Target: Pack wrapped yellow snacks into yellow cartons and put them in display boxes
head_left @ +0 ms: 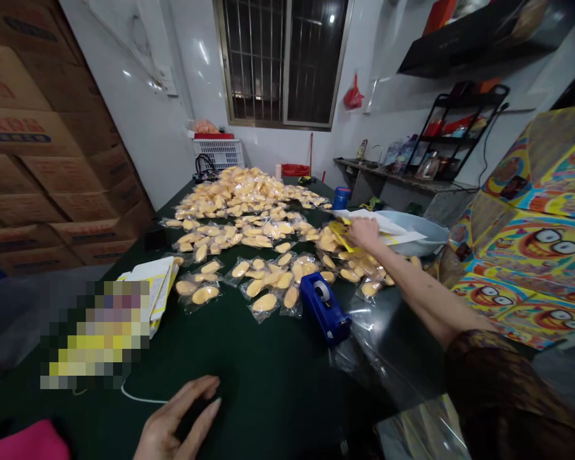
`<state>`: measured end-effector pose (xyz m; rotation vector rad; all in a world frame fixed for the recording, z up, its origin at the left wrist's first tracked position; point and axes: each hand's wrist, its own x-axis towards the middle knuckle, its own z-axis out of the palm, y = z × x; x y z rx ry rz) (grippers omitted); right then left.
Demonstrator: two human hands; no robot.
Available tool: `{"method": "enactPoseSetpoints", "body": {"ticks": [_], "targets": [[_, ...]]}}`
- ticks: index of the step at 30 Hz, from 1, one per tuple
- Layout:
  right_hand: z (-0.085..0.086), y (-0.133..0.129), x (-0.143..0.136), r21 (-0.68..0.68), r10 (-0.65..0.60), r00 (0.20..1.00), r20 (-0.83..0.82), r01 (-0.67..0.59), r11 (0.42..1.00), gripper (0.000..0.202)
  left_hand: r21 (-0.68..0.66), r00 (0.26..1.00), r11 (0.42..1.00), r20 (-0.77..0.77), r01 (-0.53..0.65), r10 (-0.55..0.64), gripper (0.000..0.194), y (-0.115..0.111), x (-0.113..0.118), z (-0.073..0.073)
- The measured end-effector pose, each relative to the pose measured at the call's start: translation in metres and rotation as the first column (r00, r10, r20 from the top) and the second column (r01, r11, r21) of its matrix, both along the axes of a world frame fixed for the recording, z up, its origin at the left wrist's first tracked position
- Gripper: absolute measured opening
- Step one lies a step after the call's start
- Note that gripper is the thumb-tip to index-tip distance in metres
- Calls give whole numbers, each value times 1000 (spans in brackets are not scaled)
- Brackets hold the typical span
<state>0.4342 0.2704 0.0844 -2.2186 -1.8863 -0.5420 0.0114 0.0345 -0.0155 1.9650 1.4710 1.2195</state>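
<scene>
My left hand (182, 418) is low over the dark green table (249, 358), thumb and fingers apart, with nothing between them. Stretched out to the right, my right hand (364, 233) grips a yellow-and-white printed card (342, 236) beside a pale blue basin (426, 233); its fingertips are partly hidden. Several clear-wrapped, pale yellow oval pieces (263, 302) lie loose below that hand and across the table. They rise to a large heap (244, 185) at the back. Between my hands stands a blue tape dispenser (324, 310) with a roll in it.
White-and-yellow printed cards (163, 287) lie at the left, partly pixelated. Clear plastic bags (388, 358) spread along the right front. Brown cartons (43, 134) are stacked at the left, colourful printed boxes (541, 249) at the right. A blue-lidded jar (341, 198) stands near the basin.
</scene>
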Motion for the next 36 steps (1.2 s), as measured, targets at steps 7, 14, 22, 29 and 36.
{"method": "enactPoseSetpoints", "body": {"ticks": [7, 14, 22, 29, 36], "targets": [[30, -117, -114, 295, 584, 780, 224, -625, 723, 44, -206, 559, 920, 829, 334, -18, 66, 31, 34, 73], [-70, -237, -229, 145, 935, 254, 247, -964, 223, 36, -307, 180, 934, 944, 182, 275, 33, 43, 11, 72], [-41, -180, -225, 279, 808, 310, -501, -826, 490, 53, -234, 366, 962, 915, 144, 168, 43, -12, -36, 43], [12, -163, -234, 363, 811, 538, -232, -725, 585, 67, -165, 435, 943, 900, 290, 24, 41, -27, -36, 44], [72, -173, -195, -221, 523, 192, -830, -975, 6, 48, -265, 488, 933, 865, 243, 118, 35, -26, -41, 38]]}}
